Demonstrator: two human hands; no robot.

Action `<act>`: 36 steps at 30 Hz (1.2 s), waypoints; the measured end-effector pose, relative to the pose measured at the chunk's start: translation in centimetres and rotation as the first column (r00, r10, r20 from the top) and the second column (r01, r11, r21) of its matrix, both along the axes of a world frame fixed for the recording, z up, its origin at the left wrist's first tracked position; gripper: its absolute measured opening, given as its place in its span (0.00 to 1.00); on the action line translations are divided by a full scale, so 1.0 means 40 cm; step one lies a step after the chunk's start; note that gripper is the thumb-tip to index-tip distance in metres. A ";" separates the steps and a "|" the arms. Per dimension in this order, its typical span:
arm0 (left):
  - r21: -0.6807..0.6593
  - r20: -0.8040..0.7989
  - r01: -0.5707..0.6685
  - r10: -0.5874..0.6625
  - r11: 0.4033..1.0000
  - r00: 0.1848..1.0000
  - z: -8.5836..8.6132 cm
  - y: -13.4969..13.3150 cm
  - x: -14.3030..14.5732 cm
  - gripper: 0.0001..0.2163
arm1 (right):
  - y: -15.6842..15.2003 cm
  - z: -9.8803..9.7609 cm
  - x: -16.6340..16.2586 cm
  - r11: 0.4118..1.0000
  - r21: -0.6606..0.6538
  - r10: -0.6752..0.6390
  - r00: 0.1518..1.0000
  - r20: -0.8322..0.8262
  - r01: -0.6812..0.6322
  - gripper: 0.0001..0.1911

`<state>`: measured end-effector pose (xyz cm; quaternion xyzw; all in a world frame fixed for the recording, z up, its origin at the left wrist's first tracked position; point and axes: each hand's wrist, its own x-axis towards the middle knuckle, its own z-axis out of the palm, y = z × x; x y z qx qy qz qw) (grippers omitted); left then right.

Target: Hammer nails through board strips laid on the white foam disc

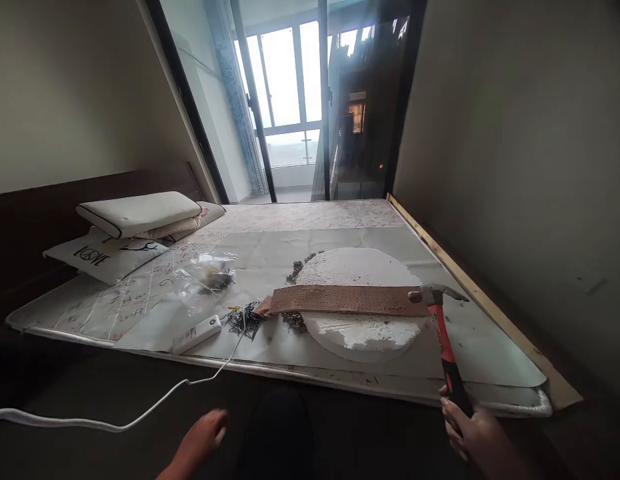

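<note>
My right hand is wrapped round the red and black handle of a claw hammer. The hammer's head is over the right end of a long brown board dotted with small holes or marks. That board lies across a round white slab with a rough, flaking surface. My left hand hangs low in front of the bed's near edge, fingers curled; whether anything is in them is hidden. A pile of dark nails lies by the board's left end, next to a broken brown piece.
Grey sheeting covers part of the mattress. A white power strip trails its cord off the near edge. Left are a clear plastic bag and pillows. Dark crumbs flank the slab. A wooden rail runs along the right.
</note>
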<state>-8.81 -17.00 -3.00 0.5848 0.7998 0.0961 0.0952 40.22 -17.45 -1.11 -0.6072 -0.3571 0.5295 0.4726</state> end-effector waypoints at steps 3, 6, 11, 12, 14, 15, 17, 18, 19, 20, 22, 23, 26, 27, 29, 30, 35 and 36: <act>-0.022 0.025 0.124 -0.123 0.992 0.992 -0.010 0.104 0.026 0.11 | 0.003 0.008 -0.010 1.000 -0.003 -0.016 1.000 -0.011 0.016 0.22; 0.036 -0.086 0.081 -0.078 0.996 0.993 -0.003 0.232 0.051 0.17 | 0.004 0.010 -0.013 1.000 0.004 -0.009 1.000 -0.030 0.009 0.22; -0.073 -0.271 -0.025 0.004 0.997 0.963 0.021 0.343 0.039 0.14 | 0.003 0.006 -0.005 0.999 -0.041 0.005 1.000 0.006 -0.005 0.22; -0.110 -0.289 -0.039 0.006 0.993 0.957 0.026 0.352 0.035 0.13 | 0.004 0.005 -0.003 0.999 -0.053 0.009 1.000 0.009 -0.008 0.22; -0.169 -0.310 -0.062 0.007 0.984 0.951 0.033 0.366 0.030 0.13 | 0.006 0.005 -0.003 0.998 -0.054 0.012 1.000 -0.004 -0.012 0.22; -0.190 -0.312 -0.064 0.001 0.980 0.950 0.038 0.373 0.031 0.13 | 0.009 0.004 -0.004 0.999 -0.046 0.013 1.000 -0.015 -0.013 0.21; -0.221 -0.310 -0.056 -0.016 0.974 0.951 0.048 0.388 0.036 0.13 | 0.015 0.004 -0.007 1.000 -0.025 0.007 0.999 -0.031 -0.007 0.20; -0.234 -0.308 -0.052 -0.023 0.971 0.951 0.053 0.396 0.039 0.12 | 0.018 0.004 -0.008 1.000 -0.017 -0.002 0.999 -0.036 0.001 0.20; -0.244 -0.307 -0.048 -0.030 0.969 0.951 0.059 0.404 0.043 0.12 | 0.022 0.004 -0.009 1.000 -0.010 -0.011 0.999 -0.041 0.011 0.20; -0.253 -0.307 -0.045 -0.036 0.966 0.951 0.064 0.411 0.047 0.12 | 0.026 0.004 -0.009 1.000 -0.001 -0.021 0.999 -0.044 0.021 0.19; -0.266 -0.305 -0.030 -0.055 0.964 0.951 0.072 0.425 0.053 0.11 | 0.034 0.006 -0.008 0.999 0.019 -0.029 0.998 -0.048 0.030 0.19; -0.273 -0.302 -0.020 -0.066 0.962 0.951 0.075 0.432 0.055 0.11 | 0.037 0.007 -0.007 0.999 0.030 -0.029 0.998 -0.048 0.030 0.19; -0.284 -0.303 0.001 -0.090 0.959 0.949 0.082 0.448 0.053 0.10 | 0.043 0.010 -0.003 0.999 0.049 -0.018 0.998 -0.052 0.020 0.18; -0.275 -0.305 0.015 -0.102 0.961 0.947 0.087 0.451 0.051 0.09 | 0.045 0.012 -0.003 0.998 0.053 -0.021 0.998 -0.057 0.024 0.17; -0.237 -0.311 0.052 -0.127 0.970 0.942 0.098 0.454 0.052 0.07 | 0.048 0.015 -0.002 0.998 0.061 -0.026 0.997 -0.067 0.030 0.16; -0.211 -0.311 0.074 -0.139 0.975 0.940 0.105 0.453 0.055 0.06 | 0.049 0.018 -0.002 0.997 0.066 -0.030 0.997 -0.071 0.035 0.16; -0.016 -0.196 0.278 -0.276 0.960 0.941 0.135 0.418 0.127 0.06 | 0.063 0.044 0.004 0.996 0.073 -0.044 0.994 -0.099 0.052 0.15; 0.034 -0.126 0.301 -0.295 0.953 0.947 0.143 0.406 0.154 0.06 | 0.065 0.051 0.005 0.996 0.073 -0.049 0.993 -0.109 0.057 0.15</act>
